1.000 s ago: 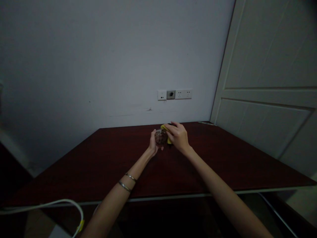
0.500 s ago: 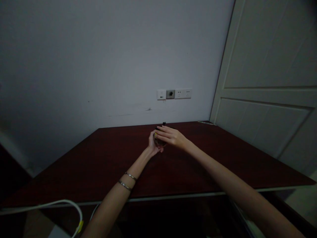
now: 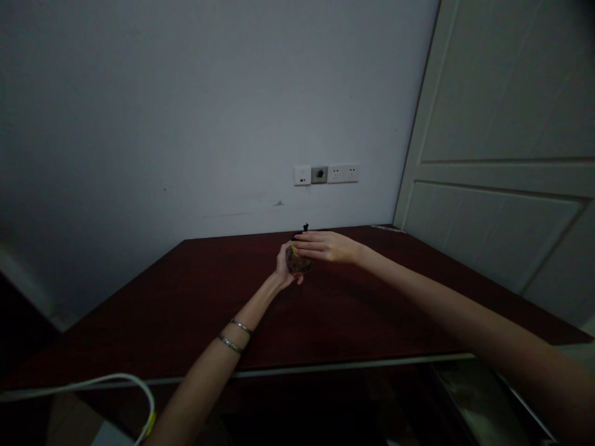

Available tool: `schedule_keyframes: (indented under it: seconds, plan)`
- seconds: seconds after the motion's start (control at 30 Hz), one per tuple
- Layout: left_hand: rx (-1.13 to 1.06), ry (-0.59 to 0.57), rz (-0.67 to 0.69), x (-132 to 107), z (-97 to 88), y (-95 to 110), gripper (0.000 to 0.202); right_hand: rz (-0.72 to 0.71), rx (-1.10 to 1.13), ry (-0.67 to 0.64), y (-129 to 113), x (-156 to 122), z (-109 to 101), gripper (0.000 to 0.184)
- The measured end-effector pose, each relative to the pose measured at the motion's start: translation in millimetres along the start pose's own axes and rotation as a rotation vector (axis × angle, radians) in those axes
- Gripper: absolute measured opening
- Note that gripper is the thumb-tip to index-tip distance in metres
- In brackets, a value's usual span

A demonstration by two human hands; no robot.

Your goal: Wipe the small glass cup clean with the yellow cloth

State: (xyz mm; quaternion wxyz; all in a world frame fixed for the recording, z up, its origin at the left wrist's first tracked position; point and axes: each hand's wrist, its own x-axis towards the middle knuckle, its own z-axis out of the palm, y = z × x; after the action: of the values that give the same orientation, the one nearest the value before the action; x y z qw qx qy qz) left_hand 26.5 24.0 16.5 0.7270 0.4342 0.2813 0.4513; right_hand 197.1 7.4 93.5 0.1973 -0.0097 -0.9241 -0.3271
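Note:
Above the middle of the tabletop, a small round glass container (image 3: 301, 262) with a dark top and a yellow patch sits between my two hands. My left hand (image 3: 282, 267) cups it from the left and below, with fingertips showing underneath. Across its upper right side lie the fingers of my right hand (image 3: 328, 246), close together and curved over the dark top; the thumb is hidden. A small black knob-like piece (image 3: 305, 227) sticks up behind the fingers. Dim light hides the container's exact kind.
The dark red table (image 3: 186, 310) reaches back to a pale wall. Wall sockets (image 3: 343, 174) sit above its far edge. A white cable (image 3: 139, 383) loops at the front left. At the right stands a white panelled door (image 3: 493, 217). Dark space lies under the front edge.
My right hand has shifted slightly up the container and its forearm has swung out to the right. More of the glass shows now. My left hand has moved slightly left.

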Motion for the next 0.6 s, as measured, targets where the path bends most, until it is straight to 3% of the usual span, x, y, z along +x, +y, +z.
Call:
schedule_keyframes:
  seconds: [0.3,0.6]
  plan:
    - [-0.096,0.013,0.067,-8,-4.2,-2,0.053,0.075,0.031,-0.053,-5,-7,0,0.031]
    - [-0.207,0.052,0.138,-7,-7.4,0,0.052,0.246,-0.006,-0.049,-22,-16,12,0.035]
